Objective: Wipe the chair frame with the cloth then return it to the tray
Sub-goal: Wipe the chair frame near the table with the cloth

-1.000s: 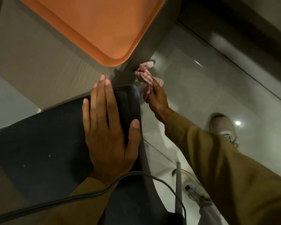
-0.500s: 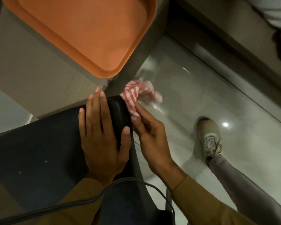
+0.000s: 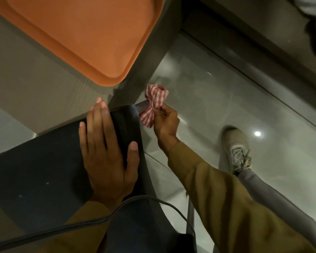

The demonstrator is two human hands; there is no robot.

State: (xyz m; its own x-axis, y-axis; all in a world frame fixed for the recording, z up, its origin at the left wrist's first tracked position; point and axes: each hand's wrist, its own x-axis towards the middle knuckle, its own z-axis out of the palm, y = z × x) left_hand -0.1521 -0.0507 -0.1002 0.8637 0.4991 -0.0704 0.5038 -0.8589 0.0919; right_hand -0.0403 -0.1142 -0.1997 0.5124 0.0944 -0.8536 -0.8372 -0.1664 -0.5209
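- Table: pale top, upper left of the chair; carries the tray. Nothing seen on it beside the tray.
- Chair: dark seat fills lower left, pushed up against the table edge. A grey metal frame bar pokes out at the seat's far right corner.
- Tray: orange, on the table just beyond the chair; bare as far as shown. Cloth not back on it, so the return step is not yet done.
- Left hand: flat, fingers spread, palm down on the seat near its right edge; holds nothing, looks to be steadying the chair.
- Right hand: off the seat's right side, fingers pinched shut on the cloth.
- Cloth: red-white check, bunched, wrapped against the frame bar at the seat corner.
- Judgement: wiping under way, mid-task. How much frame is already clean cannot be told. Left: rest of frame, then cloth to tray.
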